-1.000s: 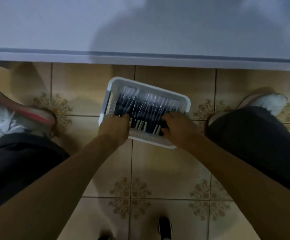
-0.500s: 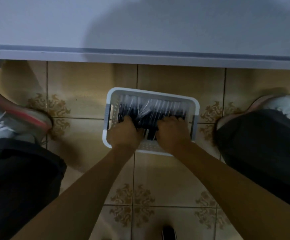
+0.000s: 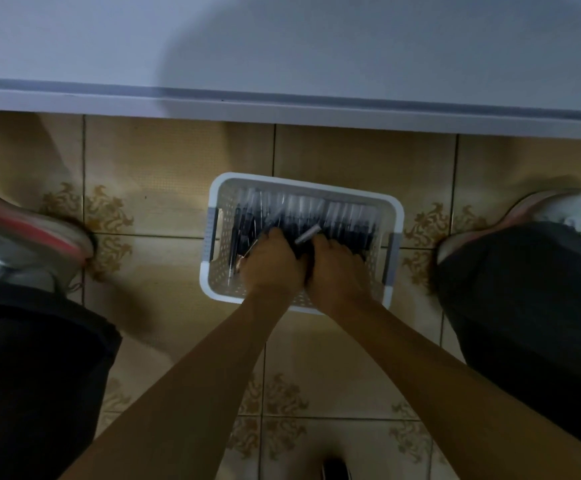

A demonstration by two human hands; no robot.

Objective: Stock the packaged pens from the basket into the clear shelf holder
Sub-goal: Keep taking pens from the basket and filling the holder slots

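Nearby, sneakers [image 3: 29, 237] either side of basket [image 3: 303, 184].

basket [image 3: 214, 209] on floor [image 3: 178, 168] between feet — pens [image 3: 344, 220] inside.

Tan patterned tile floor [image 3: 178, 161], white perforated basket [image 3: 223, 216] standing on it; left sneaker [image 3: 22, 237], right sneaker [image 3: 566, 209] flanking basket

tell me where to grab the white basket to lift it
Grip the grey handle slots in the two short end walls of the white basket, coming in from the left and right. It lies flat on the tiled floor with the open top full of packaged pens, so the ends are the free holds.
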